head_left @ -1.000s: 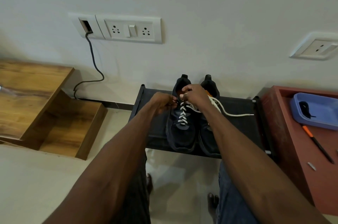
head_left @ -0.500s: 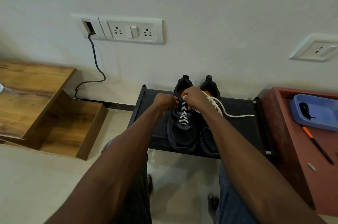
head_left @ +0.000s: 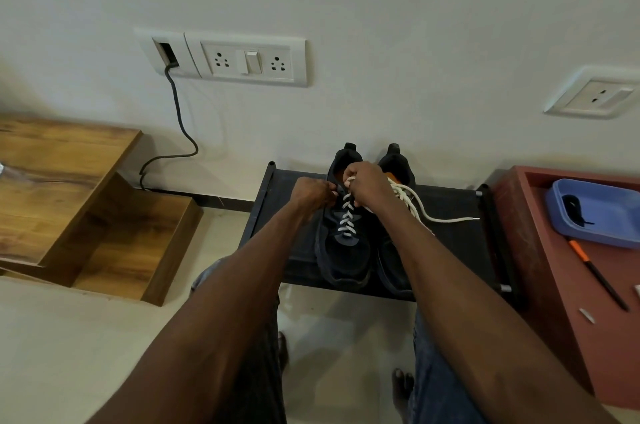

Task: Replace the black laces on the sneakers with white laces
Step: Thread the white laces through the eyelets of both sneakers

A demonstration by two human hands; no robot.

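The black rack (head_left: 277, 215) is my landmark: both sneakers stand on it, heels to the wall. The left sneaker (head_left: 343, 250) is crossed with white lace (head_left: 347, 219) nearly to its top eyelets. My right hand (head_left: 367, 186) is curled round the lace above the tongue; my left hand (head_left: 311, 191) pinches the other end at the collar. Off the rack's right end, a black lace (head_left: 573, 207) lies in the blue tray (head_left: 602, 233). The lace is soft, light and limp, so I judge the stiff tip best for threading.
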